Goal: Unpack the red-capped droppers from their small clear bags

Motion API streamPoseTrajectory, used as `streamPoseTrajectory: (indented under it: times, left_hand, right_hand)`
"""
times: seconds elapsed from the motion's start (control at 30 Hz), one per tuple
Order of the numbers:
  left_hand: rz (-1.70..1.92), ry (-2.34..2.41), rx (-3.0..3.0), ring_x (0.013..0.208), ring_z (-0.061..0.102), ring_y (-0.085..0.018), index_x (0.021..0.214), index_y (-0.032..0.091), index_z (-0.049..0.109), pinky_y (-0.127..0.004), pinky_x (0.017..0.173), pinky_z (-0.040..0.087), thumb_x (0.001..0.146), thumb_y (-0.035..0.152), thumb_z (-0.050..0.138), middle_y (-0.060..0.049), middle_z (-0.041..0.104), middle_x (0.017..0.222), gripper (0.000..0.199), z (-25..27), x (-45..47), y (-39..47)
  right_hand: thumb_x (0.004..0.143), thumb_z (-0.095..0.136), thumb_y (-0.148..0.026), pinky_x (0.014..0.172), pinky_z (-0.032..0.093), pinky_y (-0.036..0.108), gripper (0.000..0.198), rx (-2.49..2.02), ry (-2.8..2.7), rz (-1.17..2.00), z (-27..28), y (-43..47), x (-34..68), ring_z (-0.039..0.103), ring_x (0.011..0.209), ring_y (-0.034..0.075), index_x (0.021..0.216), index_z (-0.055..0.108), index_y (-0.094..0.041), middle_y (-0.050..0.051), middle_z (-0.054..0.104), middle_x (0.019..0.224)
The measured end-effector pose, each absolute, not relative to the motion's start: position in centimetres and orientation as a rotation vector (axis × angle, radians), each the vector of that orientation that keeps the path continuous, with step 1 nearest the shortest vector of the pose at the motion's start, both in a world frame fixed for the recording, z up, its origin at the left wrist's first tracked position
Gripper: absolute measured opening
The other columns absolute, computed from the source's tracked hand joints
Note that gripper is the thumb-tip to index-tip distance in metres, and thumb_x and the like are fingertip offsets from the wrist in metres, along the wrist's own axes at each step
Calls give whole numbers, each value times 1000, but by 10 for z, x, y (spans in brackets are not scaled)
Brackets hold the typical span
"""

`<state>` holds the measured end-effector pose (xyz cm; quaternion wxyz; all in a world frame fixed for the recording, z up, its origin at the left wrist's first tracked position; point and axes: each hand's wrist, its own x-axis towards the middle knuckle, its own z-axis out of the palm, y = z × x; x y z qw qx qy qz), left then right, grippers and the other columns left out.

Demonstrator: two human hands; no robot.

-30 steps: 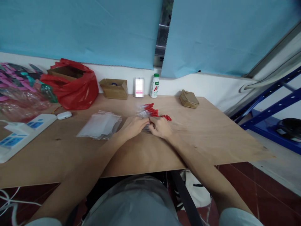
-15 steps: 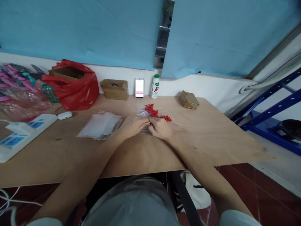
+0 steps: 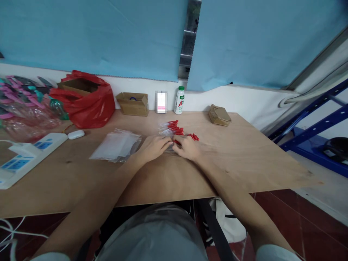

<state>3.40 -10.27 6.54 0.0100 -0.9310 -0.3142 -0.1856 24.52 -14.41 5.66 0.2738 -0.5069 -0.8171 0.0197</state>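
My left hand [image 3: 154, 148] and my right hand [image 3: 187, 146] almost meet over the middle of the table, fingers bent and closed at the tips. Between them a bit of red shows, but the fingertips hide most of what they pinch. Under and between the hands lie thin, pale rods [image 3: 169, 148]. Just beyond is a fanned pile of thin clear rods with red ends [image 3: 174, 127]. More red ends [image 3: 193, 136] stick out past my right hand. Flat clear plastic bags [image 3: 115, 145] lie stacked to the left of my left hand.
Along the wall stand a red plastic bag [image 3: 91, 108] around a box, an open cardboard box [image 3: 133, 106], a white bottle [image 3: 179, 101] and a small brown package [image 3: 219, 116]. At left are a power strip [image 3: 35, 154], a white earphone case [image 3: 76, 135] and pink-handled items [image 3: 19, 94].
My fingertips have shifted slightly, and red now shows between the hands. The whole view has moved a little; the pile and bags stay in place.
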Motion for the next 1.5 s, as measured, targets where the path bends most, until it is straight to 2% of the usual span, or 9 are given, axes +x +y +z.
streamPoseTrajectory:
  times: [0.1,0.3,0.57,0.9,1.03,1.2,1.4,1.5]
  left_hand:
    - [-536,-952,-2913,84,72,-24,112,22,72,-34,74,46,111,33,39,-7,78,97,35,65,36,-103]
    - [-563,-897,-2936,82,70,-23,110,23,75,-33,72,45,109,33,45,-7,78,95,32,67,34,-102]
    - [-569,-824,-2990,85,69,-23,110,23,75,-34,76,46,110,38,40,-8,78,99,38,67,31,-97]
    - [-540,-813,-3051,92,70,-23,108,23,72,-33,80,46,111,36,40,-6,77,100,35,72,30,-97]
    - [-610,-823,-3039,93,70,-22,105,22,71,-33,81,46,111,41,41,-6,77,100,36,70,26,-93]
    - [-748,-847,-2998,99,69,-21,112,24,71,-33,86,47,109,37,46,-5,77,110,28,66,19,-87]
    - [-731,-936,-2954,91,69,-21,113,24,68,-32,79,47,107,36,50,-4,76,106,22,70,22,-95]
    - [-636,-971,-2975,89,69,-22,113,24,68,-33,78,47,108,35,46,-5,75,102,25,71,25,-100]
  right_hand:
    - [93,55,-23,68,35,27,11,-1404,-2206,13,58,-147,242,62,73,18,90,65,-20,5,72,84]
    - [92,54,-28,63,31,30,18,-1565,-2204,-100,55,-151,233,62,69,20,91,70,-20,7,74,82]
    - [89,52,-25,62,28,31,19,-1545,-2203,-161,56,-151,232,61,65,20,85,70,-20,7,75,77]
    - [90,51,-23,63,29,32,18,-1529,-2184,-134,56,-150,232,61,67,21,84,68,-20,6,73,76]
    - [92,46,-17,69,36,30,21,-1454,-2193,-28,54,-149,237,64,77,22,94,67,-21,6,74,87]
    - [92,49,-16,79,43,29,25,-1354,-2214,132,55,-145,246,67,91,22,110,65,-20,8,74,108]
    - [100,52,-25,78,42,28,15,-1398,-2197,161,57,-144,248,67,82,20,105,65,-20,4,73,91]
    - [106,47,-29,76,40,27,20,-1373,-2235,149,56,-144,247,67,83,19,101,65,-20,5,73,91]
